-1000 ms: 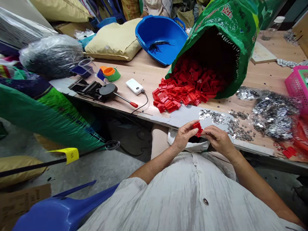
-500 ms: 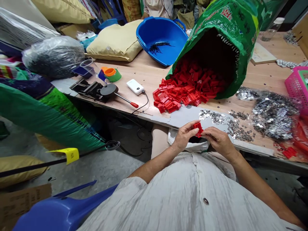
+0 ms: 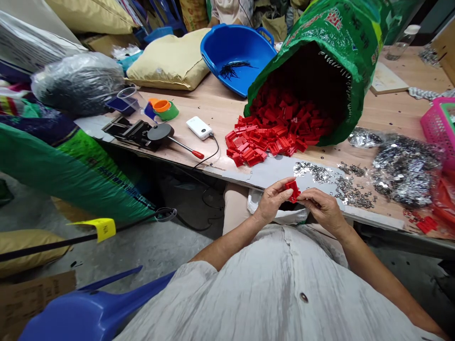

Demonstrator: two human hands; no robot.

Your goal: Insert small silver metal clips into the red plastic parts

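Red plastic clip [image 3: 292, 190], pinched between left hand [image 3: 272, 201] and right hand [image 3: 322, 207] at the bench [image 3: 220, 111] edge, is mid-assembly; the red pile [image 3: 265, 139] remains.

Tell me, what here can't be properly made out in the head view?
- The red plastic piece: the left hand and right hand cover much of it, so its shape is unclear.
- The small metal bits: too small to identify.
- The green sack: top cut off, its depth dark.
- The pink basket: cut off at the right edge.
- The dark strands in the blue basin: too fine to identify.
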